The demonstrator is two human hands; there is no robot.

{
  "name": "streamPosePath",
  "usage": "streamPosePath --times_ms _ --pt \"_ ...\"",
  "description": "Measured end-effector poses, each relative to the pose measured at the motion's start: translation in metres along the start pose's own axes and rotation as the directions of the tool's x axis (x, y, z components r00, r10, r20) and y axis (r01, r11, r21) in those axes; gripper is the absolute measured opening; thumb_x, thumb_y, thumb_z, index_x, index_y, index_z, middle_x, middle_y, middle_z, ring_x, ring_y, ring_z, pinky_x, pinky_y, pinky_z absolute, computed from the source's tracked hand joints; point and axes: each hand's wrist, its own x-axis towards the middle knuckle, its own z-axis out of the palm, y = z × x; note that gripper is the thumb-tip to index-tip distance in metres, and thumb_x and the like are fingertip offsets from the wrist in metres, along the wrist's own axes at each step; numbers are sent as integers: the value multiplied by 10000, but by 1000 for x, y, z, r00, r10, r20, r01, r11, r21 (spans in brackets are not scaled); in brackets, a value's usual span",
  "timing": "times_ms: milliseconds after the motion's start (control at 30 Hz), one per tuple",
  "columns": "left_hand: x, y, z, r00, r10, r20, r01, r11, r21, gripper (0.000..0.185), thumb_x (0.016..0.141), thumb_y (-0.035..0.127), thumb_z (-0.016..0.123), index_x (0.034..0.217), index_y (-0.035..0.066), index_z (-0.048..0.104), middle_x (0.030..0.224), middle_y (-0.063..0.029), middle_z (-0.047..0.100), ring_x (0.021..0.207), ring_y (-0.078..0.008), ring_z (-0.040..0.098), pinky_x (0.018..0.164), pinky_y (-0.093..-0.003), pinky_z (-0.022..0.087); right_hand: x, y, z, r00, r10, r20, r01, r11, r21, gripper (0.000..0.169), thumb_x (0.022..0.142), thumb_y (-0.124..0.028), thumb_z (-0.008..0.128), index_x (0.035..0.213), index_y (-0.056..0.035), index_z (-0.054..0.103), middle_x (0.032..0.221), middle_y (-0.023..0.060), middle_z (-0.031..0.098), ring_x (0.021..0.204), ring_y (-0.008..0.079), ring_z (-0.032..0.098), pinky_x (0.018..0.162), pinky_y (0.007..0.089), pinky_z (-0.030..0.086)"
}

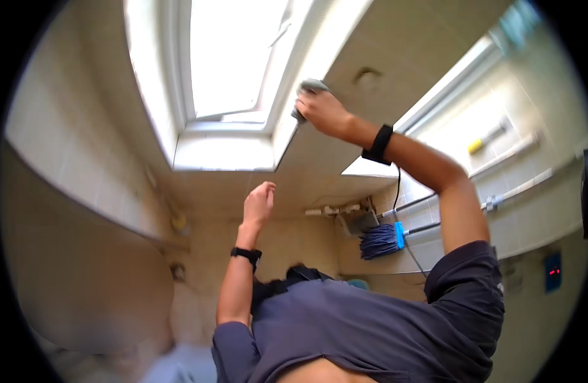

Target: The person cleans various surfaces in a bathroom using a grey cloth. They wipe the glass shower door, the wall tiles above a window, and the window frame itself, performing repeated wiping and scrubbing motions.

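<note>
My right hand (322, 109) grips a grey cloth (315, 86) against the right edge of the window recess, where the white reveal meets the tiled wall (318, 158). My left hand (259, 203) hangs in the air below the window sill (223, 152), fingers curled and apart from any surface. I see nothing held in it, though the palm side is partly hidden. Above the sill stands a white-framed window (231, 125), its pane blown out by bright light. Each of my wrists has a black band (381, 143) around it.
A mop with dark blue strands (381, 241) and other long poles lean along the right wall. A black cable (397, 189) hangs near my right arm. Pipe fittings (333, 209) run low on the far wall. At the left is a large round-edged surface (97, 292), blurred.
</note>
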Motion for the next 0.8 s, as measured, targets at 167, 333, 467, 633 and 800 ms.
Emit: streamPosePath --times_ms 167,333,467,633,800 --pt "71 116 4 951 310 15 -310 950 40 403 964 24 588 1364 50 548 1282 -181 635 1109 -352 648 945 -451 535 -6 169 -242 917 102 -384 -295 824 -484 171 888 -90 642 1048 -42 677 1142 127 682 1114 287 648 1006 396 506" --pt "95 195 -13 849 515 -122 -489 852 188 539 946 8 626 1460 66 475 1443 -186 556 1237 -355 590 971 -436 536 -71 273 -396 617 369 -695 -629 762 -155 187 922 -139 615 1066 -43 685 1199 177 687 1191 306 622 1041 479 420" --pt "125 217 0 768 600 -223 -535 793 291 598 973 28 618 1526 37 392 1529 -193 483 1364 -367 500 1023 -442 521 -134 370 -343 338 402 -851 -823 565 -60 455 941 -171 572 1351 26 593 1390 236 593 1288 350 550 1112 490 381" --pt "186 239 16 775 453 -441 -442 887 135 619 1113 399 416 1605 65 243 1621 -188 347 1412 -372 447 1108 -492 457 -170 267 -170 19 386 -922 -639 714 286 473 922 -105 577 1383 -1 575 1478 198 527 1377 343 485 1169 489 350" --pt "248 179 51 776 412 -477 -394 908 144 614 1018 411 588 1430 -7 410 1327 -225 546 1232 -415 564 995 -507 492 -198 129 2 166 571 -804 -474 761 443 510 905 -44 603 1413 -66 573 1576 128 467 1471 302 431 1212 478 342"
